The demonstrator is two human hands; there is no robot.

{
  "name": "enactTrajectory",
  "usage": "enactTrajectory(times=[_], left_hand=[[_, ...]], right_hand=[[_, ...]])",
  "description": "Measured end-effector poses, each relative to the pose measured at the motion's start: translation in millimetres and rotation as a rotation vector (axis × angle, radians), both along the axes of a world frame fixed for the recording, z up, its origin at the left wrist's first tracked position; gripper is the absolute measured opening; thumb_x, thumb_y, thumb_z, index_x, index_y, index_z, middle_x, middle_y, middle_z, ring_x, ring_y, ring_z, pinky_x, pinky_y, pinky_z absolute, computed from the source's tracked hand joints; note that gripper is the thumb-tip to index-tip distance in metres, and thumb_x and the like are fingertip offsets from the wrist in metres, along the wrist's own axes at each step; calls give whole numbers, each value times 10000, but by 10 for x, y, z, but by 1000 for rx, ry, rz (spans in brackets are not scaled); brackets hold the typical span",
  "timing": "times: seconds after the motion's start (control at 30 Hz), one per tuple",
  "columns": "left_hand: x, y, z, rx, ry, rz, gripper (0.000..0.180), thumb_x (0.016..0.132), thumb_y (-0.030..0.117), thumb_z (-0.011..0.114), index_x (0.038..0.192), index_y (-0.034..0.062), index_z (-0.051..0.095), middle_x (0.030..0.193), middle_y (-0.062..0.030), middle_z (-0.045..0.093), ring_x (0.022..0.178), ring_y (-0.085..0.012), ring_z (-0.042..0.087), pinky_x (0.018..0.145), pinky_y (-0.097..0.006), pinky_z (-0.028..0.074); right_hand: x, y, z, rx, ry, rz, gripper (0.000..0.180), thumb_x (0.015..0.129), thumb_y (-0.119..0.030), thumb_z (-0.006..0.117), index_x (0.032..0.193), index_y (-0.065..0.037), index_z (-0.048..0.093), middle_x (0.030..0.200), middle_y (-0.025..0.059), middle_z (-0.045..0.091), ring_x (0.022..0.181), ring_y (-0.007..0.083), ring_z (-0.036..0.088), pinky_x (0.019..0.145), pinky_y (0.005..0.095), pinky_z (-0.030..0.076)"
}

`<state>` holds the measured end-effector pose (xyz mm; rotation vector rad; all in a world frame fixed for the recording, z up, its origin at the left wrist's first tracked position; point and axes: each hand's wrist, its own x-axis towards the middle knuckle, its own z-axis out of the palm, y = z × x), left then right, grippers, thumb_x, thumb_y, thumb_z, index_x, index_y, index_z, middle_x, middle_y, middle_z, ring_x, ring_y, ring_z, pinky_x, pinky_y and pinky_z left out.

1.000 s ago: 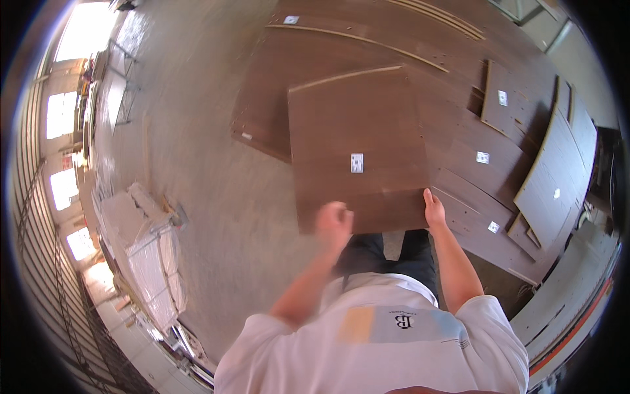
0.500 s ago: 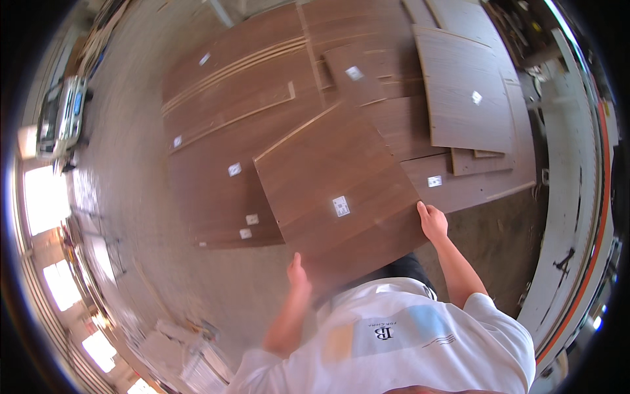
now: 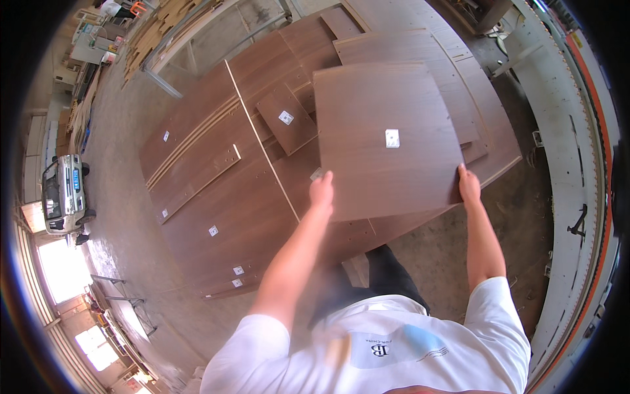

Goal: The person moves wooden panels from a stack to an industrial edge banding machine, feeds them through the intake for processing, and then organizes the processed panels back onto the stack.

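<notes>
Here, left hand (image 3: 321,189) and right hand (image 3: 468,184), arms outstretched, both clamped on brown panel (image 3: 387,141).

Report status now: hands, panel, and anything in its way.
Left hand and right hand grip the near corners of the brown wood panel. Panel held above stacked brown boards on the floor. Nothing between.

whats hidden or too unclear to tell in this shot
- Head view: the held brown panel covers most of the stacked boards under it.
- The fingers of the left hand and right hand wrap behind its edge.
- The white sticker is too small to make out.
</notes>
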<state>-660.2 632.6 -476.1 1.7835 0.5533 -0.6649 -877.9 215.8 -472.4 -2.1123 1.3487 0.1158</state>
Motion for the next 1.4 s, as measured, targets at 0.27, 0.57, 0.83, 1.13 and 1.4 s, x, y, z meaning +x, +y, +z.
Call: enactTrajectory(times=[0.27,0.57,0.83,1.13,1.4], left_hand=[[-88,-489,-257,437,-209,-643,398,939,335,633,1254,93,607,1246,-150,656,1213,-338,604,978,-463,505],[-467,1712,-579,615,6,-496,366,889,359,681,1168,123,660,1058,-108,739,1045,-302,694,912,-435,540],[206,3694,-669,888,158,-590,715,744,455,862,1260,44,587,1354,-150,561,1272,-331,552,974,-464,540],[430,3858,-755,830,189,-704,803,652,511,903,1215,15,617,1222,-196,618,1133,-331,634,928,-424,560],[465,3872,-694,802,172,-662,692,664,479,927,1096,34,619,1127,-156,619,1067,-302,644,873,-403,577]], right_hand=[[926,-399,-14,-266,73,355,598,953,-496,584,1387,-83,587,1401,152,607,1300,362,543,1094,455,425],[1379,1146,-181,-182,281,585,663,898,-474,664,1435,-105,541,1575,98,417,1412,332,434,1152,426,387],[1878,1962,-290,-323,-9,818,460,915,-333,692,1297,-90,607,1399,92,587,1284,323,551,1058,413,462],[3611,5151,-477,-13,-163,1228,604,885,-386,725,1389,-103,549,1430,133,569,1328,331,528,1085,437,458],[5098,6730,-950,-429,-147,1478,1006,838,-529,753,1595,-84,262,1629,118,332,1506,281,299,1244,431,255]])
